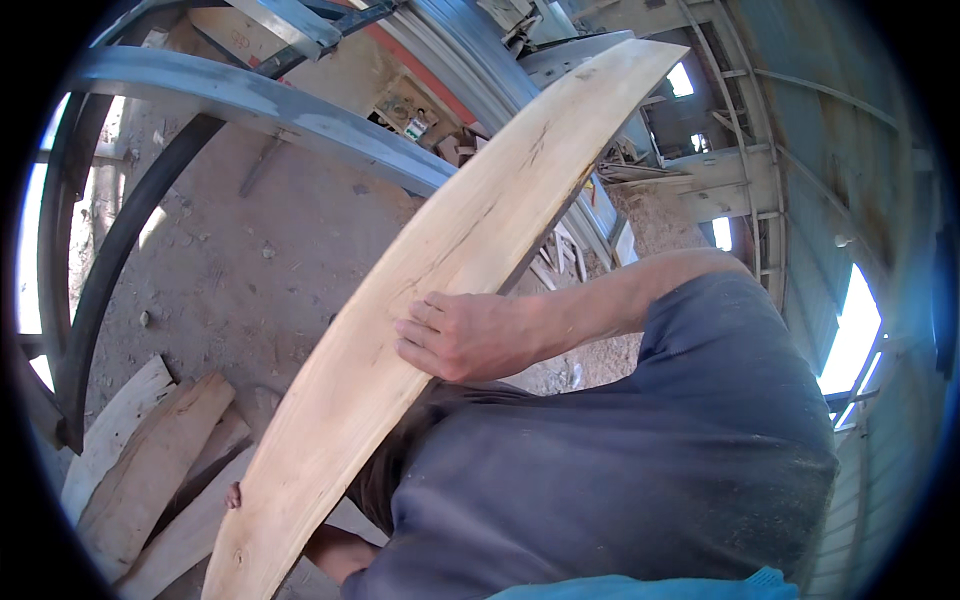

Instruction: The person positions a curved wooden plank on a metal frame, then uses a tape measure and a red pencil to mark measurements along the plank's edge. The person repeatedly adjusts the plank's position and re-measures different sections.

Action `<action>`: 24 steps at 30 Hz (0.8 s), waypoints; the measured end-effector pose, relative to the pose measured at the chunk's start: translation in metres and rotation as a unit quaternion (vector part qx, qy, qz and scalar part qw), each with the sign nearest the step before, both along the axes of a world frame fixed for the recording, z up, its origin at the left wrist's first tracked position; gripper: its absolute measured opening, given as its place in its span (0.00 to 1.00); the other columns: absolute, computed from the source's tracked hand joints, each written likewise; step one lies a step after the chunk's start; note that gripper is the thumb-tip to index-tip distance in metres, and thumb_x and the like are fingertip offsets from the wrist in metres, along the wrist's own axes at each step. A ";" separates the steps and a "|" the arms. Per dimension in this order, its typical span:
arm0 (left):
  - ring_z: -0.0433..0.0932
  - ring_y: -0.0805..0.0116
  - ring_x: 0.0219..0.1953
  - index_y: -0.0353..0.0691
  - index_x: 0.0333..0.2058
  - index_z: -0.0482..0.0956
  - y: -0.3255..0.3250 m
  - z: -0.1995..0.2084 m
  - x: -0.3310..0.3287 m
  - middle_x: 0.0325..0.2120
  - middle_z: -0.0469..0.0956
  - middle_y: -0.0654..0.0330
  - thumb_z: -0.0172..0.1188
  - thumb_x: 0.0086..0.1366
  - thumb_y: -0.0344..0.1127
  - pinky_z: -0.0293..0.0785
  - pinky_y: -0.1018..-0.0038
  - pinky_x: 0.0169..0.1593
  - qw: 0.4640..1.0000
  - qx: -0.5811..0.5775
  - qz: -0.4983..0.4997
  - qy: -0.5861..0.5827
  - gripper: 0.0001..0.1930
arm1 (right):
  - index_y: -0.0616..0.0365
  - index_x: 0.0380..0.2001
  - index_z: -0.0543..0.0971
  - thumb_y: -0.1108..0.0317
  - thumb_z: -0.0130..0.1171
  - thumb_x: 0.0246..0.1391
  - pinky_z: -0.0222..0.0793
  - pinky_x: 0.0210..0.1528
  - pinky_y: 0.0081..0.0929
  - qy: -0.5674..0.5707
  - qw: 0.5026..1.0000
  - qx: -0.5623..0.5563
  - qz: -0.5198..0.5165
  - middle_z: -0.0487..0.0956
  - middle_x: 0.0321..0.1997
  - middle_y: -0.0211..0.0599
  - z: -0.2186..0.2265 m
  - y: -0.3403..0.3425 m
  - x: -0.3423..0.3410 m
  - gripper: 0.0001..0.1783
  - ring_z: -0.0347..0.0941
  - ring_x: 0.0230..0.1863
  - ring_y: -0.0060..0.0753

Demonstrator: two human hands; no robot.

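Observation:
A long pale wooden board (480,230) with curved edges, a crack and a few knots slants from the lower left up to the far right, close in front of my body. My right hand (450,335) lies over its near edge at mid-length, fingers curled on the upper face; the thumb is hidden. Lower down, my left hand (233,495) reaches underneath, with only a fingertip or two showing at the far edge. The rest of that hand is behind the wood, and its forearm shows below the near edge. Both hands grip the board.
Several rough slabs of wood (150,460) lie on the dirt floor (270,230) at the lower left. A grey metal beam (270,110) and a dark curved bar (120,250) frame the far left. Metal profiles (460,50) and scrap pieces lie beyond the board.

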State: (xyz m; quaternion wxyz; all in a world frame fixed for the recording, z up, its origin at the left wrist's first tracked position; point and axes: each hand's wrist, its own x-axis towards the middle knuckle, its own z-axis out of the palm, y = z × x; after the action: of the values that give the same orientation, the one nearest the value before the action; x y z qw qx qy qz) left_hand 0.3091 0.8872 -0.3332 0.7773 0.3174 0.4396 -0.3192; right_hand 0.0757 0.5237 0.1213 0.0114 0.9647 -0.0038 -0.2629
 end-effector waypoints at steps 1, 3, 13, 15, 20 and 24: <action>0.76 0.63 0.41 0.40 0.42 0.73 0.004 0.000 0.003 0.37 0.76 0.57 0.53 0.71 0.44 0.72 0.63 0.51 1.000 0.008 -0.006 0.000 0.13 | 0.67 0.43 0.77 0.65 0.56 0.49 0.72 0.48 0.38 0.016 0.999 0.029 -0.023 0.80 0.44 0.48 -0.003 -0.002 -0.002 0.20 0.77 0.47 0.45; 0.76 0.62 0.41 0.39 0.43 0.73 0.004 0.005 0.006 0.37 0.76 0.56 0.53 0.71 0.43 0.72 0.63 0.51 1.000 0.019 0.000 -0.006 0.13 | 0.65 0.47 0.76 0.67 0.56 0.49 0.72 0.55 0.37 0.043 0.994 0.090 -0.048 0.78 0.50 0.48 -0.001 -0.009 -0.002 0.21 0.76 0.53 0.44; 0.77 0.61 0.43 0.36 0.47 0.72 -0.074 0.051 0.002 0.40 0.77 0.54 0.55 0.70 0.43 0.74 0.63 0.50 0.999 -0.008 -0.022 -0.031 0.16 | 0.64 0.53 0.75 0.75 0.63 0.35 0.68 0.64 0.39 -0.081 0.991 0.011 -0.103 0.76 0.58 0.46 0.021 -0.109 -0.126 0.33 0.72 0.61 0.47; 0.78 0.60 0.43 0.35 0.48 0.72 -0.100 0.067 0.001 0.41 0.77 0.53 0.55 0.70 0.43 0.74 0.63 0.50 0.998 -0.006 -0.036 -0.047 0.17 | 0.64 0.54 0.75 0.75 0.63 0.36 0.67 0.66 0.39 -0.110 0.989 0.013 -0.094 0.76 0.59 0.46 0.015 -0.127 -0.142 0.34 0.72 0.62 0.46; 0.78 0.60 0.44 0.33 0.50 0.71 -0.166 0.121 0.019 0.42 0.77 0.52 0.56 0.70 0.43 0.74 0.63 0.50 0.988 -0.001 -0.070 -0.139 0.19 | 0.64 0.53 0.76 0.74 0.60 0.42 0.67 0.66 0.39 -0.215 0.975 -0.024 -0.059 0.76 0.60 0.47 -0.002 -0.171 -0.172 0.29 0.72 0.63 0.45; 0.78 0.59 0.45 0.32 0.52 0.71 -0.230 0.224 0.036 0.43 0.77 0.51 0.57 0.70 0.43 0.75 0.63 0.49 0.960 0.002 -0.087 -0.267 0.21 | 0.63 0.53 0.76 0.72 0.54 0.51 0.65 0.69 0.39 -0.334 0.938 -0.084 -0.043 0.76 0.60 0.48 0.005 -0.216 -0.193 0.24 0.73 0.62 0.45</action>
State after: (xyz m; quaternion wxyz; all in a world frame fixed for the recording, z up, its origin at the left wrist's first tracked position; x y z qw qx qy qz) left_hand 0.3453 0.6574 -0.1088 0.8348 0.4298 0.1876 -0.2886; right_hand -0.1169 0.3076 0.1264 0.0790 0.9915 -0.0706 0.0755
